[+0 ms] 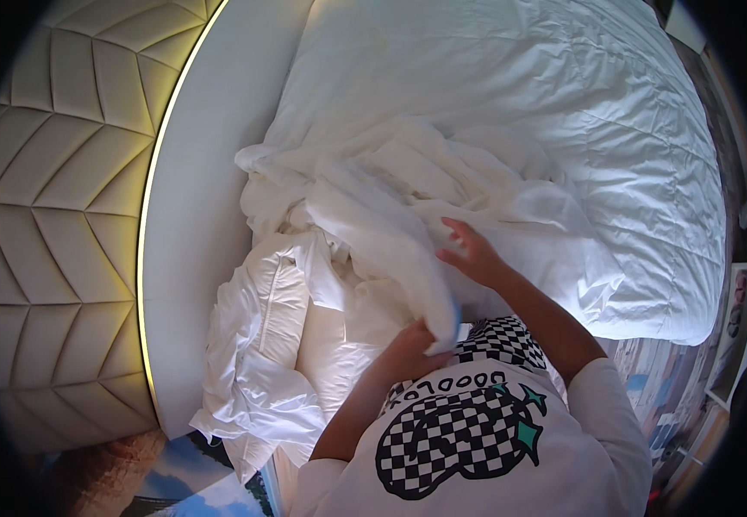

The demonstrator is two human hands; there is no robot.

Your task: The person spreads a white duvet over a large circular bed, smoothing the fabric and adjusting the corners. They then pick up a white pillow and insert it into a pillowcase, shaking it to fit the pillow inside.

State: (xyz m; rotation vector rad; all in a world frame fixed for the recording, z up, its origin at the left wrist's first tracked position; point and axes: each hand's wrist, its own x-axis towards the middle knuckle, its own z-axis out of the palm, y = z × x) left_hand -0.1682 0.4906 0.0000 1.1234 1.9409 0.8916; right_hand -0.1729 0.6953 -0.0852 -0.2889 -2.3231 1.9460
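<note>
My left hand [414,349] is closed on the edge of a bunched white sheet or cover [386,223], close to my waist. My right hand [473,255] hovers over or rests lightly on the same loose fabric, fingers apart with nothing between them; whether it touches cannot be told. The heap of cloth lies in folds on a bed. Left of my left hand is a white pillow [284,300], partly wrapped in a crumpled white pillowcase [237,381]. Another pale pillow [325,352] lies beside it, partly covered by cloth.
A quilted white duvet [509,77] spreads over the bed's far side. Along the left run a smooth pale headboard panel [208,194], a glowing light strip [140,258] and padded wall panels [56,252]. Plank-patterned flooring [648,381] shows at right.
</note>
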